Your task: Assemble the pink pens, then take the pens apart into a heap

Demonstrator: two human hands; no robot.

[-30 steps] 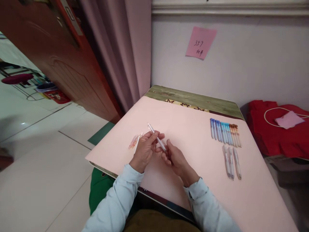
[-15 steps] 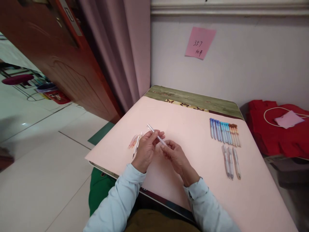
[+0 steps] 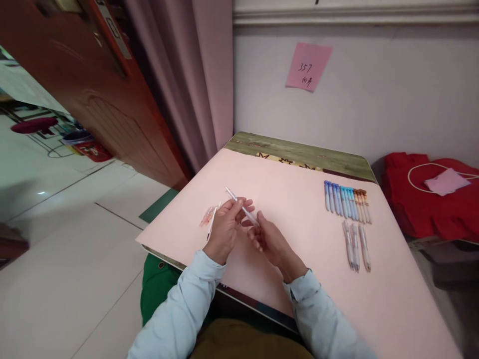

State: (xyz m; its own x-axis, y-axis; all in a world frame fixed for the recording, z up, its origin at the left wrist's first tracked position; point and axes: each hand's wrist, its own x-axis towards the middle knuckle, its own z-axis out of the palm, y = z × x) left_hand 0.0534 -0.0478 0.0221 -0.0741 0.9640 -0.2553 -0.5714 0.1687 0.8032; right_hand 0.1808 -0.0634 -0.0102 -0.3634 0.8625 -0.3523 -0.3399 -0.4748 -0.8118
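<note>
We find the left hand (image 3: 224, 227) closed about the middle of a slim clear plastic pen (image 3: 234, 197), thumb and fingers clenched round the barrel. The pen is raised just above the pale pink paper sheet (image 3: 299, 209) that covers the table, and its far tip points up and away to the left. The right hand (image 3: 271, 242) meets the pen's near end and its fingertips (image 3: 258, 219) appear to pinch it, though the exact contact is too small to confirm. We judge the step in hand to be work on that near end, with the left hand steadying the barrel and the right hand doing the fine part. Whether a piece is being fitted, turned or pulled cannot be told. Any next move calls for a firm left hold and a right-hand action kept in line with the barrel. Just beside the left hand lie small clear orange-tinted pieces (image 3: 207, 217) and a thin white stick (image 3: 212, 225), and we cannot tell whether the hand touches them. Well apart to the right, a neat row of blue and orange pens (image 3: 346, 202) lies flat on the sheet, with three pale translucent pens (image 3: 355, 240) side by side just below it. A pink paper note (image 3: 309, 65) is stuck to the wall.
</note>
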